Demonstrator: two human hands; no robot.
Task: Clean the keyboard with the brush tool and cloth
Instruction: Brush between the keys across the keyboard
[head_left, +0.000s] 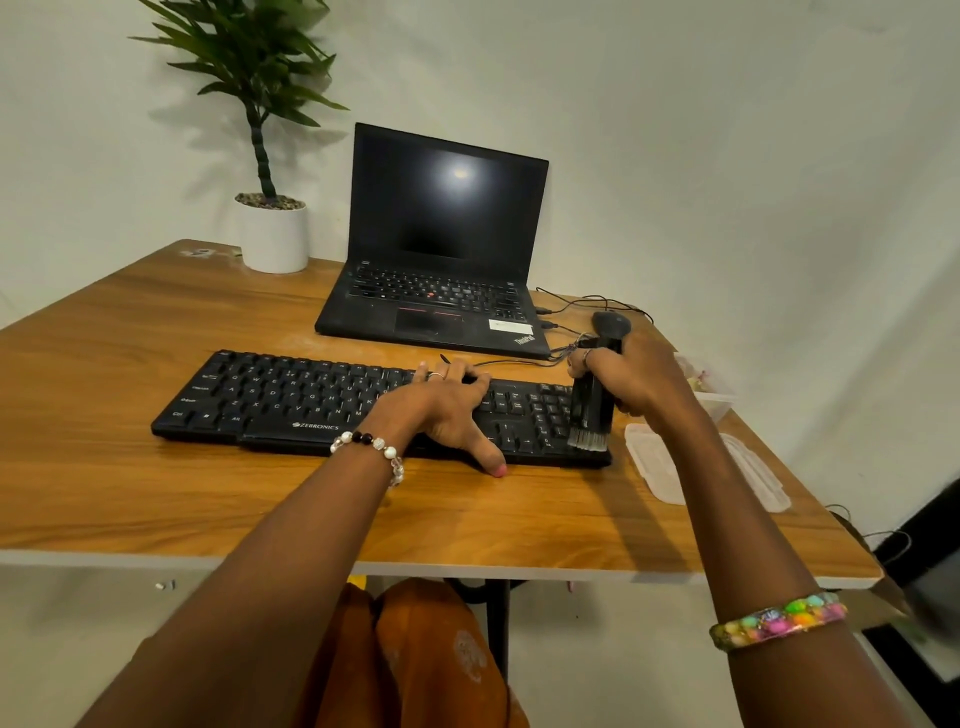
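A black keyboard (291, 400) lies across the middle of the wooden table (156, 493). My left hand (447, 410) rests flat on its right-centre keys, fingers spread and thumb over the front edge. My right hand (634, 379) grips a black brush tool (592, 410) upright, its pale bristles touching the front right corner of the keyboard by the number pad. I see no cloth that I can tell apart.
An open black laptop (441, 249) stands behind the keyboard, with a black mouse (613, 323) and cables to its right. A potted plant (272, 228) is at the back left. A translucent plastic lid (654, 467) and container (719, 395) lie at the right edge.
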